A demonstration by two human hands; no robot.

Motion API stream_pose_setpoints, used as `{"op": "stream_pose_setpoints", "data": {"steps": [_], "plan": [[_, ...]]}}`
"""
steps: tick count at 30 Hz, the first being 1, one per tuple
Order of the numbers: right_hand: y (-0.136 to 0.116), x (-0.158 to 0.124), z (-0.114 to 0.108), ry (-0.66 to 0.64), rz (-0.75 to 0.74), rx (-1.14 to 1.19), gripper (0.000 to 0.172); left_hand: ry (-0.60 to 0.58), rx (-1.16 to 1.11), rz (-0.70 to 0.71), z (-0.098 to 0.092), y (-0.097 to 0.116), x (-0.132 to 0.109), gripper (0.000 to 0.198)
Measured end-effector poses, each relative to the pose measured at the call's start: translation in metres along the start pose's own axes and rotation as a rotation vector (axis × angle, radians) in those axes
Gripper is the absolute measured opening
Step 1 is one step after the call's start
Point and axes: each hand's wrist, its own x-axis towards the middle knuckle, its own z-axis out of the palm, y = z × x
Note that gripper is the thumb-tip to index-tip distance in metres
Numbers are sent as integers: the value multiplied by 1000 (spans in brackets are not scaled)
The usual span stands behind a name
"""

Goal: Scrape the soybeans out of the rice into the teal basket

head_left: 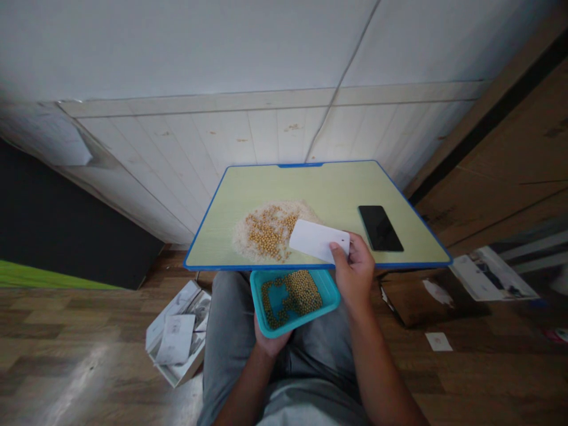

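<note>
My right hand (355,263) pinches a white card (317,239) by its right end, thumb on top. The card's left end is at the right side of a pile of gold beads (269,235) mixed with white grains (242,239) on the table. Below the table's front edge, my left hand (271,342) holds a turquoise tray (331,299) from beneath, its fingers mostly hidden under it. Many gold beads (306,290) lie in the tray, mostly at the right, with part of its bottom showing.
The light green table (261,180) has a blue rim. A black phone (380,228) lies on its right side. A white box with papers (177,331) stands on the floor at left, a cardboard box (412,302) at right. A wall rises behind the table.
</note>
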Motion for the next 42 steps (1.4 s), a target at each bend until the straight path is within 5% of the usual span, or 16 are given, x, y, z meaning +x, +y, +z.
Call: {"op": "stream_pose_setpoints", "data": {"steps": [6,15,30,42], "plan": [[1,-2,0,-56,13,-13,17,22,-74,-22,6,3,-2,89],[-2,1,1,-123,-13,-75,16,313,29,-2,35,-1,-3,74],[-1,0,1,-115,-2,-47,19,313,66,-8,41,2,-2,71],[-2,1,-1,-55,-1,-67,20,278,68,20,76,1,4,75]]}}
